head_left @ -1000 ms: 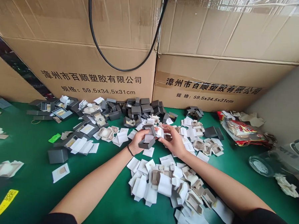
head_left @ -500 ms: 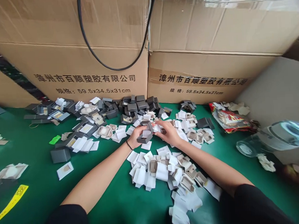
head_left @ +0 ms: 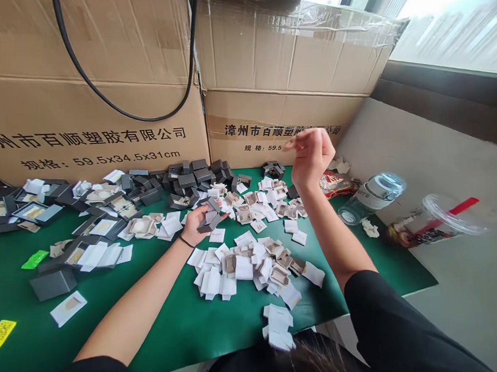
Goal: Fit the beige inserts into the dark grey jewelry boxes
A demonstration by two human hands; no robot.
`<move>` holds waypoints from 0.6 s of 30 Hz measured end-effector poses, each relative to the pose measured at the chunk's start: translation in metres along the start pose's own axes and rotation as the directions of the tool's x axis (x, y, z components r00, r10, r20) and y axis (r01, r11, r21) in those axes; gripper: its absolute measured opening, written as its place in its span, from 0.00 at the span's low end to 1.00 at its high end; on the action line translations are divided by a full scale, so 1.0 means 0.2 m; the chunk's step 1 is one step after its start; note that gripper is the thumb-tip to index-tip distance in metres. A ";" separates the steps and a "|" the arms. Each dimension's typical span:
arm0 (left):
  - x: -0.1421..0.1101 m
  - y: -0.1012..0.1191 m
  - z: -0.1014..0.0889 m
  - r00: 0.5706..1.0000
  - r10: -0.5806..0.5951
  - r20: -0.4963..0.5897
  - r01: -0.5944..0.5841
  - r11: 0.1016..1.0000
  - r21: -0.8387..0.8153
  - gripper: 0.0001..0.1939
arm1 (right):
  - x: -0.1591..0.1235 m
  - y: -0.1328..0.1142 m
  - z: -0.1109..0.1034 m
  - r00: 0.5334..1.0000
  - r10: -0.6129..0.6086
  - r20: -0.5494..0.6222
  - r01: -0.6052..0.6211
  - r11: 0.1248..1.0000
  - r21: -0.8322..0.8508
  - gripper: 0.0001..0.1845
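My left hand (head_left: 195,225) is closed around a small dark grey jewelry-type box (head_left: 209,217), held open above the table. Well away from it, my right hand (head_left: 313,157) is raised in front of the right carton, with its fingers curled. Whatever is inside those fingers, if anything, is hidden. Below the left hand lies a pile of white folded card inserts (head_left: 244,266), several showing grey-brown undersides. Just beyond it are more card inserts (head_left: 253,202) and a heap of dark grey boxes (head_left: 190,178).
Large brown cartons (head_left: 123,104) stand along the back, with a black cable (head_left: 128,114) hanging before them. To the right are a clear bottle (head_left: 369,196), a plastic cup with a red straw (head_left: 437,220) and a red snack bag (head_left: 335,184). A yellow strip (head_left: 1,335) lies at left.
My right hand has come away from the grey box and moved up and right. My left hand still holds the box. The view has swung to the right.
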State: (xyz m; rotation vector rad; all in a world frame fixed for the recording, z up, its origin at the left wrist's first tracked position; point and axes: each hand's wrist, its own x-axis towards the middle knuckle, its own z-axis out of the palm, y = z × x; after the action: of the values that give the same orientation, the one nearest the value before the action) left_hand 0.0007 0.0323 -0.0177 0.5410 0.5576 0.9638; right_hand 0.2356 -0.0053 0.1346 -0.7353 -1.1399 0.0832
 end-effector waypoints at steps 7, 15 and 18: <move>0.01 -0.01 0.01 0.999 -0.014 -0.031 0.013 1.000 -0.006 0.12 | 0.25 -0.19 -0.22 0.911 0.411 -0.041 -0.219 0.565 0.796 0.18; -0.01 0.00 0.02 0.999 -0.019 -0.033 0.018 1.000 -0.021 0.12 | 0.17 -0.20 -0.22 0.981 0.130 0.142 -0.142 0.986 0.082 0.14; -0.02 0.00 0.01 0.999 -0.013 -0.050 0.012 1.000 -0.019 0.12 | 0.05 -0.35 -0.40 0.921 -0.026 0.388 0.282 0.732 -0.620 0.12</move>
State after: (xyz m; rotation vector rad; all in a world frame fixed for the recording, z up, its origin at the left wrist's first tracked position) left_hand 0.0010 0.0294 -0.0147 0.4970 0.5953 0.9723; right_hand 0.2873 -0.0942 0.1663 -1.2978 -1.6064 -0.3804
